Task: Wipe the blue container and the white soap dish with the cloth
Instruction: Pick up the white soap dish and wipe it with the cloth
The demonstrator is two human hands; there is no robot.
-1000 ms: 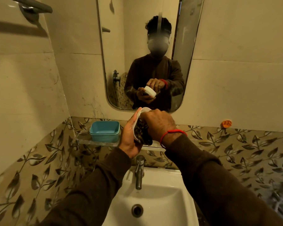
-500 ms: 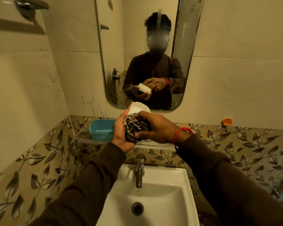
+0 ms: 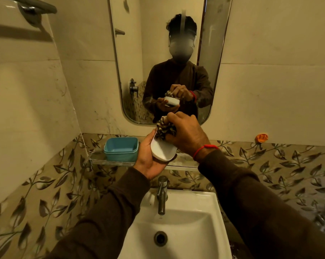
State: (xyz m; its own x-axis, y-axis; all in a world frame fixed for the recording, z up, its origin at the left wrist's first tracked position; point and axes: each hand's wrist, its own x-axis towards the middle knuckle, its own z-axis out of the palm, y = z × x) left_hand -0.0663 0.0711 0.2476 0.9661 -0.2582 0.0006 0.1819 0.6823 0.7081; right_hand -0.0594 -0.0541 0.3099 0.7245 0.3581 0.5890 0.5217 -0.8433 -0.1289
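The left hand (image 3: 148, 157) cups the white soap dish (image 3: 162, 149) from underneath, fingers curled around its rim, tilting it so the hollow faces up and toward the other hand. That looks deliberate: held this way the inside is open to be rubbed while the palm braces the back. The right hand (image 3: 186, 133) is bunched around the patterned cloth (image 3: 165, 128), pressing the wad down into the far end of the dish. I would judge the dish is mid-wipe.

The blue container (image 3: 121, 151) sits on the glass shelf (image 3: 111, 161) just left of the hands, open side up, near the shelf's front edge and close to the corner wall. From here I cannot tell whether it has been cleaned.

Both hands work in the air above the tap (image 3: 162, 195) and the sink (image 3: 176, 230), so a dropped dish would likely land in the basin, not on the floor. There is free space to the right along the shelf. To the left the container and the side wall crowd in, and the mirror (image 3: 158, 62) is close behind the knuckles.
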